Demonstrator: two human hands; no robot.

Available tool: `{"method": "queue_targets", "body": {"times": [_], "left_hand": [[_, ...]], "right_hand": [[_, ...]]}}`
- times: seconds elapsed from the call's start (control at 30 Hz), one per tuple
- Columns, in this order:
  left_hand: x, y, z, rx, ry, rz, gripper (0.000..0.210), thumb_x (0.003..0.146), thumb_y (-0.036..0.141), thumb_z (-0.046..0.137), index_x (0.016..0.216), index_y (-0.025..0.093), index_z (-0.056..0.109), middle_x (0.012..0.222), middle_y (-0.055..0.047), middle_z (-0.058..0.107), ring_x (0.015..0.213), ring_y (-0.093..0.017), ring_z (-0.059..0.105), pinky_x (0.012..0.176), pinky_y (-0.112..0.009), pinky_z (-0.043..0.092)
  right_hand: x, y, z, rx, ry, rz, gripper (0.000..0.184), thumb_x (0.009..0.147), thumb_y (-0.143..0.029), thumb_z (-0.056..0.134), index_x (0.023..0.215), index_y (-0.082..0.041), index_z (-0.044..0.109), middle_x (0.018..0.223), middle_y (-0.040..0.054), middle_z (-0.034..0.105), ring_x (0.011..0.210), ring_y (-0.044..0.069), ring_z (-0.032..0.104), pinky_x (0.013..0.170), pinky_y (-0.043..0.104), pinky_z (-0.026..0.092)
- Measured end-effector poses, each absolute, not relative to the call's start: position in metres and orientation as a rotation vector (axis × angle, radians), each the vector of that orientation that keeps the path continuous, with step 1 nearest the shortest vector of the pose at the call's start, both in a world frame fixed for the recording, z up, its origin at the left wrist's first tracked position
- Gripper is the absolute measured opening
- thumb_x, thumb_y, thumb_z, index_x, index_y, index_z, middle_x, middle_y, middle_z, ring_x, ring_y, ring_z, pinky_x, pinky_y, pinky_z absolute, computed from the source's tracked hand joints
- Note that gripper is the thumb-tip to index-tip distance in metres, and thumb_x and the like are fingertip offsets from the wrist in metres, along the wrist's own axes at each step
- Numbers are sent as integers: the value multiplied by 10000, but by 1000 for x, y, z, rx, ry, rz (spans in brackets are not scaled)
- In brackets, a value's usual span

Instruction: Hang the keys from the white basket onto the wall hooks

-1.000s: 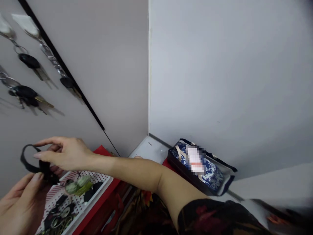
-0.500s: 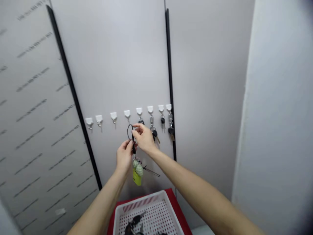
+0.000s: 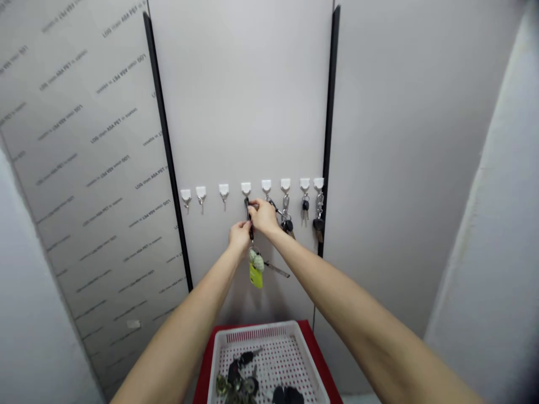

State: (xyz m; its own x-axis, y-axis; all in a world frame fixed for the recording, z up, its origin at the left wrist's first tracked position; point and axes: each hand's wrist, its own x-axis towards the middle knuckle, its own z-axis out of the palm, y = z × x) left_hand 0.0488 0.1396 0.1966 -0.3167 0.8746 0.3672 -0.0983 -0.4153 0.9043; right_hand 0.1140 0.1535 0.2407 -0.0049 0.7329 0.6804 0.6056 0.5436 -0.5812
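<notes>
Both hands are closed on a black strap keychain (image 3: 247, 210) just under a white wall hook (image 3: 246, 188), the fourth from the left. My right hand (image 3: 265, 216) pinches the strap's upper part; my left hand (image 3: 241, 234) grips it lower down. Whether the loop sits on the hook, I cannot tell. Below my hands dangle a pale green charm (image 3: 256, 260), a bright yellow-green tag (image 3: 256, 277) and a long thin dark piece (image 3: 278, 270). Right of my right hand, black-headed keys (image 3: 288, 225) hang from another hook (image 3: 285, 184).
More keys (image 3: 305, 205) hang on the hooks further right. Three hooks (image 3: 223, 189) to the left carry no keys. Below, a white perforated basket (image 3: 309, 359) with several keys (image 3: 246, 357) stands on a red surface (image 3: 206, 365). Black vertical strips (image 3: 332, 84) edge the panel.
My hands have raised the keychain from below the hook up to it. The strap's loop, open before, now appears narrow. The camera view has turned left and shows more of the basket.
</notes>
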Motion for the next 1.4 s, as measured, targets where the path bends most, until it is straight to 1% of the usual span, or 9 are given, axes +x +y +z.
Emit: {"method": "queue_targets", "body": {"times": [0.07, 0.23, 0.5, 0.63, 0.77, 0.87, 1.03, 1.23, 1.4], "left_hand": [[44, 135, 190, 1197, 1140, 1822, 70, 554, 149, 495, 598, 111, 534, 510, 10, 519, 496, -74, 455, 524, -199, 357], [24, 102, 137, 1393, 1307, 1811, 265, 575, 105, 486, 836, 129, 520, 857, -55, 555, 794, -119, 492, 751, -255, 351], [1, 18, 0, 1828, 1721, 880, 260, 602, 145, 463, 853, 150, 528, 881, -63, 552, 838, -164, 475, 780, -295, 342], [1, 13, -12, 2191, 1791, 473, 335, 602, 86, 409, 922, 126, 500, 944, -92, 514, 886, -181, 445, 795, -288, 321], [0, 19, -10, 2306, 1741, 260, 292, 625, 68, 343, 823, 141, 545, 825, -85, 540, 795, -165, 480, 720, -261, 354], [-4, 22, -10, 2265, 1756, 287, 253, 634, 84, 341, 745, 146, 559, 766, -79, 545, 738, -158, 490, 681, -254, 362], [-13, 24, -3, 2032, 1694, 714, 228, 618, 85, 374, 764, 169, 528, 679, -18, 539, 661, -116, 482, 637, -219, 364], [-14, 31, 23, 1826, 1404, 969, 190, 606, 130, 418, 774, 163, 502, 610, 20, 498, 585, -85, 460, 580, -192, 362], [-9, 35, 45, 1745, 1286, 1073, 190, 593, 119, 438, 772, 157, 488, 606, 26, 484, 573, -74, 446, 555, -184, 356]], "right_hand": [[118, 147, 233, -1099, -1700, 142, 221, 662, -243, 413, 830, -163, 531, 607, 13, 545, 585, 108, 489, 616, 243, 366], [135, 118, 177, -927, -1770, 175, 261, 676, -242, 388, 901, -158, 490, 731, 9, 540, 597, 78, 470, 609, 215, 359], [169, 61, 18, -1128, -2608, 702, 234, 603, -186, 460, 808, -151, 567, 691, 28, 584, 594, 107, 493, 548, 197, 349], [159, 56, -1, -1153, -2592, 657, 275, 612, -177, 441, 864, -167, 550, 788, 38, 583, 676, 115, 501, 614, 201, 346], [139, 49, -5, -1168, -2689, 573, 232, 606, -251, 463, 798, -185, 574, 788, 45, 574, 706, 136, 500, 611, 215, 342], [134, 45, -13, -1226, -2740, 477, 213, 584, -275, 487, 752, -186, 584, 796, 59, 558, 725, 152, 494, 594, 223, 336], [145, 52, -12, -1349, -2705, 530, 156, 574, -202, 483, 687, -188, 590, 706, 37, 567, 644, 132, 495, 551, 210, 328], [143, 58, 16, -1017, -2310, 630, 241, 649, -193, 445, 865, -173, 550, 793, 42, 547, 703, 104, 478, 660, 207, 344], [132, 56, 34, -891, -2160, 724, 141, 663, -200, 438, 685, -158, 570, 641, 14, 538, 606, 92, 468, 595, 203, 355]]}}
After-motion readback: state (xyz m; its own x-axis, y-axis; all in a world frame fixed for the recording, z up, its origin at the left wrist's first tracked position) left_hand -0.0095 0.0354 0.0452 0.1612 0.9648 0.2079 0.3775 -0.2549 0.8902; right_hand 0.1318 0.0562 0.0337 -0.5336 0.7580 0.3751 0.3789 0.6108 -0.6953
